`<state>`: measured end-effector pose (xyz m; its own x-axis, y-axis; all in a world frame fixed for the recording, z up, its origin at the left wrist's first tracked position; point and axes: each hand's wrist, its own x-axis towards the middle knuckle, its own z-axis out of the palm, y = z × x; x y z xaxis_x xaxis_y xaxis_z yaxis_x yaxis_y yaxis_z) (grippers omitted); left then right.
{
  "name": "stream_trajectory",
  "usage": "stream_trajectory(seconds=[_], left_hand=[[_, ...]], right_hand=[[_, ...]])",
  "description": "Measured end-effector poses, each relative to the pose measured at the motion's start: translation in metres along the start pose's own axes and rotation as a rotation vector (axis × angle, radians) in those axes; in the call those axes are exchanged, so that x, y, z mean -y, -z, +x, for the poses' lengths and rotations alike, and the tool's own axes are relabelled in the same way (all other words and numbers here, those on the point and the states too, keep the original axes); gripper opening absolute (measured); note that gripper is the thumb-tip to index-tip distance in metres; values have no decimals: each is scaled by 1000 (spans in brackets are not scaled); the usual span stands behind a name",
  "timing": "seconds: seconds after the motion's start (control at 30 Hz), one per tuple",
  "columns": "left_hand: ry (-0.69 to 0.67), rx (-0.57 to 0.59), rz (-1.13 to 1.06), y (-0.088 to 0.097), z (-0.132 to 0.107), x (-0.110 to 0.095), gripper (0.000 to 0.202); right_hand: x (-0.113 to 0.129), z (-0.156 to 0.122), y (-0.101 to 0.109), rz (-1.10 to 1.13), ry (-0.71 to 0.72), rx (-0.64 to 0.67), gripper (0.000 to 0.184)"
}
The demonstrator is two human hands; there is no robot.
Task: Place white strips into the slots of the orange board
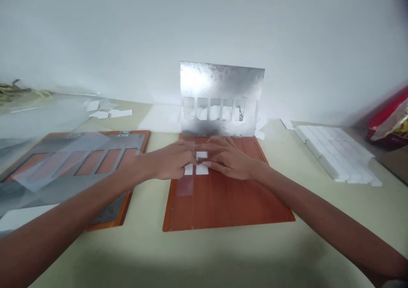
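- White paper-like rectangles (201, 169), three of them, lie close together on the middle of a wood-grain orange board (242, 207), near the foot of an upright, mottled steel stencil plate (219, 84) with a row of slot windows.
- Left hand (168, 160): fingers narrowly drawn in, tips at the left edge of the rectangles; any grip is hidden.
- Right hand (226, 158): fingers also narrow, resting on or just over the right-hand rectangles; cannot tell whether anything is pinched.
- Left of the work: a second orange board (108, 224) lies under a flat slotted metal plate (95, 152).
- Right: a long stack of white bars (334, 154) on the pale green table (149, 245); beyond it, a blurred red packet (390, 122).
- Far left: loose white scraps (110, 112).
- Risk: light rectangles could slide out of line under a dragging fingertip.
- Risk: a knock to the upright plate could swing it down onto the rectangles, if its hinges allow.
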<state>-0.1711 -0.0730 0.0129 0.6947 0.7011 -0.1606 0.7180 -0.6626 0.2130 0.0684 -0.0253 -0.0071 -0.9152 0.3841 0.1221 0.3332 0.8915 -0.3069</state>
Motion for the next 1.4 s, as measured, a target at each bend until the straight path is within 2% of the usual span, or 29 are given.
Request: stream_trajectory(seconds=[0.17, 0.3, 0.37, 0.43, 0.5, 0.67, 0.83, 0.9, 1.0, 1.07, 1.17, 1.27, 1.33, 1.4], left_hand=[[12, 0, -43, -5, -9, 2, 66], [19, -1, -29, -7, -10, 7, 70], [8, -8, -34, -7, -9, 6, 70], [8, -30, -10, -4, -9, 3, 67], [38, -74, 33, -1, -9, -2, 62], [177, -265, 76, 8, -17, -14, 41], [440, -445, -72, 12, -25, -28, 39], [524, -520, -169, 13, -27, -36, 38], [583, -622, -278, 14, -29, -48, 36], [626, -683, -333, 16, -31, -55, 35], [719, -749, -399, 15, -37, -64, 32], [801, -747, -466, 6, -46, -81, 37], [822, -742, -561, -5, -51, -97, 40], [813, -766, -710, -20, -54, -117, 42]], right_hand=[[-3, -15, -4, -58, -26, 0, 51], [-7, -12, -1, -43, -72, -57, 59], [-11, -2, -1, 2, -69, -116, 53], [-17, 14, -1, 76, -52, -140, 37], [-22, 32, 1, 132, -63, -59, 37], [-23, 73, 17, 85, -166, 267, 49], [-13, 89, 26, 69, -205, 492, 45], [-11, 91, 25, 58, -212, 555, 43], [-11, 93, 22, 29, -215, 575, 45], [-10, 91, 24, 59, -206, 545, 46], [-2, 74, 31, 274, -177, 425, 41], [17, 40, 36, 525, -194, 189, 29], [32, 13, 33, 699, -291, 17, 25], [46, -14, 24, 865, -400, -127, 27]])
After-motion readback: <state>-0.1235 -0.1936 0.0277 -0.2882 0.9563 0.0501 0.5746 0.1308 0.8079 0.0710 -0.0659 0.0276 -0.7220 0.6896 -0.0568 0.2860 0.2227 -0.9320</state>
